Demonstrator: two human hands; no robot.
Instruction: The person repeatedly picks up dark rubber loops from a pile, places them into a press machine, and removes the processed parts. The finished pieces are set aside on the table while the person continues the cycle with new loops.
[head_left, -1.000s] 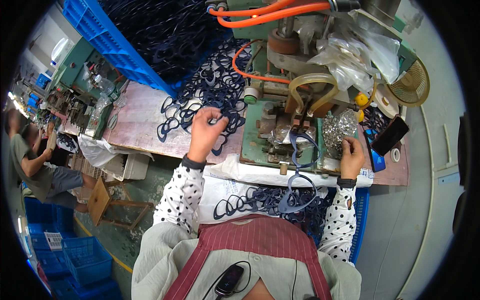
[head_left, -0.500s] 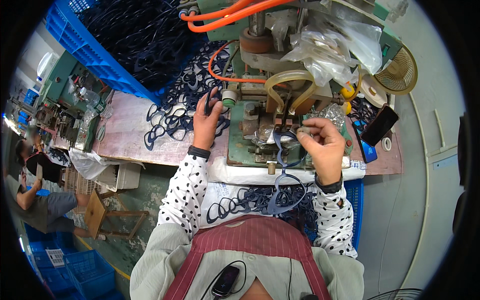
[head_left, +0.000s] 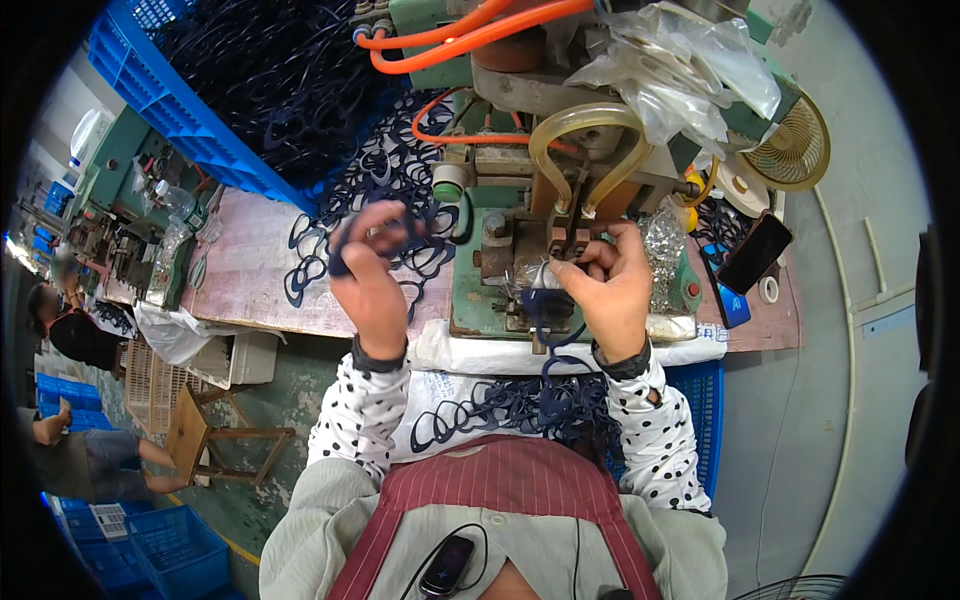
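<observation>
My left hand (head_left: 372, 290) is raised over the left part of the bench, smeared by motion, its fingers curled on a dark blue eyeglass frame (head_left: 340, 250). My right hand (head_left: 612, 295) is at the front of the green bench machine (head_left: 475, 300), beside its two copper-coloured blocks (head_left: 568, 240). Its fingers are closed together, and whatever they hold is too small or hidden to name. Just below those blocks another dark blue eyeglass frame (head_left: 545, 310) hangs down past the machine's front edge. Two curved yellowish tubes (head_left: 590, 120) lead down to the blocks.
A blue crate (head_left: 170, 100) heaped with dark frames stands at the back left, and loose frames (head_left: 375, 165) cover the bench beside it. More frames (head_left: 500, 405) lie in my lap area. Phones (head_left: 755, 250), a tape roll (head_left: 768, 290) and a fan (head_left: 795, 140) are at the right.
My left hand has drawn back leftward and nearer from the machine's green button, carrying a frame. My right hand has moved in closer to the blocks. The hanging frame has shifted slightly up and left.
</observation>
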